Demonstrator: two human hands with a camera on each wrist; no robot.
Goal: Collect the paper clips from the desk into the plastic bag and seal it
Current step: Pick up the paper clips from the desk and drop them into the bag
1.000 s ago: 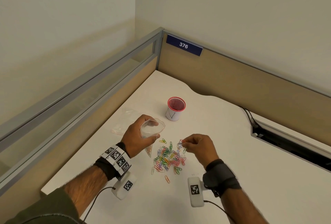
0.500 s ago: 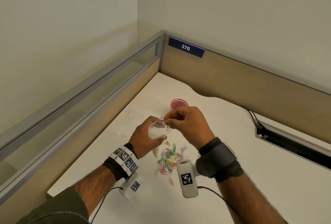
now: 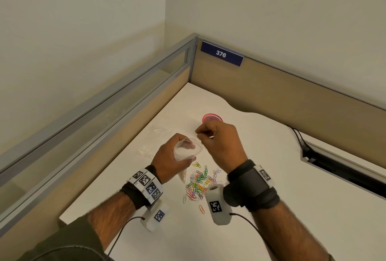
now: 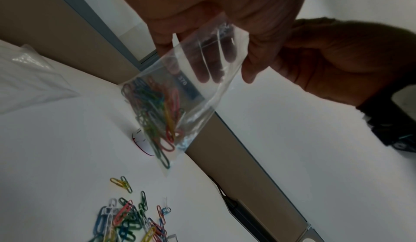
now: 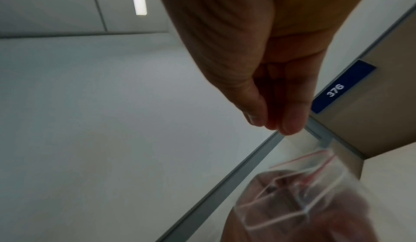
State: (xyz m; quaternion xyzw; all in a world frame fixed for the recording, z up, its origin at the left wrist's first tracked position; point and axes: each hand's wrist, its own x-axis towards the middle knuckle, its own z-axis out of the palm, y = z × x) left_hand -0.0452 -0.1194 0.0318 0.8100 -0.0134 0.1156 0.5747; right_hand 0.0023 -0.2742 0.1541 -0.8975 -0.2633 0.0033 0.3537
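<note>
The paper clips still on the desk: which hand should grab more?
The right hand. It looks empty beside the bag's mouth, while the left hand is busy holding the plastic bag open. The loose paper clips lie just below it.

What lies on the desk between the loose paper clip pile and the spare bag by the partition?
In the head view, the left hand holding the open plastic bag hangs over that stretch; the desk beneath looks bare.

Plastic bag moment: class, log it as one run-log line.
left hand: holds plastic bag open | right hand: fingertips pinched above bag mouth | paper clips: many on desk | bag: unsealed
</note>
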